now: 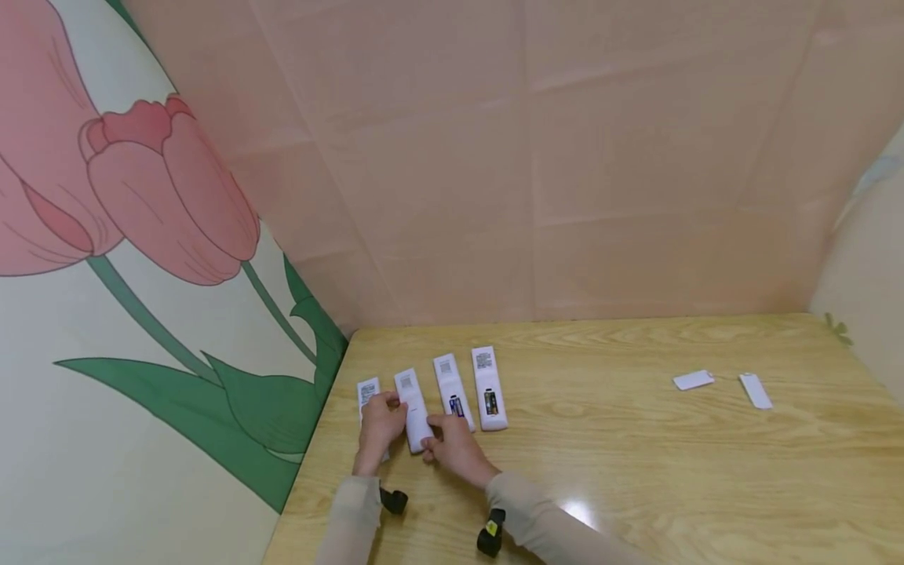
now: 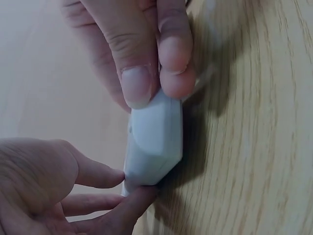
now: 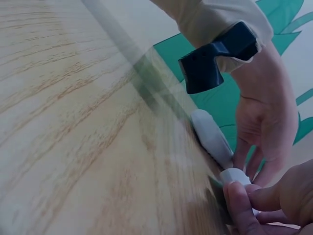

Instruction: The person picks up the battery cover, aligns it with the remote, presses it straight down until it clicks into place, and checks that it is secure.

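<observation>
A white remote control lies back side up under both hands, its back smooth with no battery showing. My left hand grips its left side with thumb and fingers. My right hand pinches the end nearest me, and in the left wrist view that hand has its thumb and fingertips on the white casing. Partly hidden behind the left hand is another remote. Just right, two more remotes lie face down with batteries exposed in their compartments.
Two loose white battery covers lie apart at the right of the wooden table. A pink cloth hangs behind the table. A tulip-printed wall panel borders its left edge.
</observation>
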Demonstrator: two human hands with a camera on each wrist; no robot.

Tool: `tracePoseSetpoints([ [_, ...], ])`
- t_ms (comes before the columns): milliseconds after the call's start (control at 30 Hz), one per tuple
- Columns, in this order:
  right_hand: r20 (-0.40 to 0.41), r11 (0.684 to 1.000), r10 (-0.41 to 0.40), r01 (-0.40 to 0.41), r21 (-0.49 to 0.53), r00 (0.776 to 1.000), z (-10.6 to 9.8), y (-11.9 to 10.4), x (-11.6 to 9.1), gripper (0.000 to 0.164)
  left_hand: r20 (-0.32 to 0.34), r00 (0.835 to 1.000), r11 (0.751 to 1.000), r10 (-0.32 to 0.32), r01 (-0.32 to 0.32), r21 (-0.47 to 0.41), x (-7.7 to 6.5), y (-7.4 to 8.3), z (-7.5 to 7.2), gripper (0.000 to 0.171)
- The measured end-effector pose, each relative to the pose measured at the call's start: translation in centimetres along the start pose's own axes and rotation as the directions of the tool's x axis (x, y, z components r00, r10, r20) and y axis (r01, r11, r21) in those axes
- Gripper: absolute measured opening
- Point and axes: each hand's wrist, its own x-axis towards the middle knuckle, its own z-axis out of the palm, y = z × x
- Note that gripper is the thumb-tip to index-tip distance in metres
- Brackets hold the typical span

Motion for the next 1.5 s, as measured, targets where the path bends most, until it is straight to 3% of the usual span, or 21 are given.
tracePoseSetpoints([
  [500,-0.014,0.999,-0.029,0.029,-0.021,0.999,0.9,0.6,0.1,0.014,-0.020,1.000,0.997,0.004,-0.002,0.076,-0.4,0.8,0.4,0.029],
  [600,-0.033,0.991,-0.074,0.070,-0.112,0.997,1.0,0.6,0.1,0.014,-0.002,1.000,0.996,0.011,-0.011,0.091,-0.4,0.8,0.5,0.031],
  [800,-0.060,0.944,-0.142,0.117,-0.310,0.988,0.9,0.4,0.3,0.012,0.015,1.000,0.993,0.021,-0.022,0.118,-0.4,1.0,0.3,0.029],
  [967,-0.079,0.952,-0.098,0.070,-0.299,0.992,0.7,0.3,0.2,0.026,0.035,0.999,0.993,0.027,-0.031,0.115,-0.6,1.1,-0.1,0.028],
  [1167,-0.062,0.958,-0.035,0.016,-0.287,0.997,0.1,0.0,0.4,0.038,0.066,0.997,0.993,-0.033,0.025,0.117,-0.3,1.3,-0.3,0.032],
  [1333,-0.066,0.959,-0.034,0.014,-0.283,0.997,-0.8,-0.7,0.8,0.040,0.076,0.997,0.989,-0.033,0.021,0.144,-0.1,1.5,-0.6,0.032],
  [1500,-0.081,0.966,-0.062,0.040,-0.255,0.995,-1.7,-1.6,0.9,0.042,0.040,0.999,0.985,0.002,-0.009,0.172,-0.1,1.7,-0.6,0.026],
])
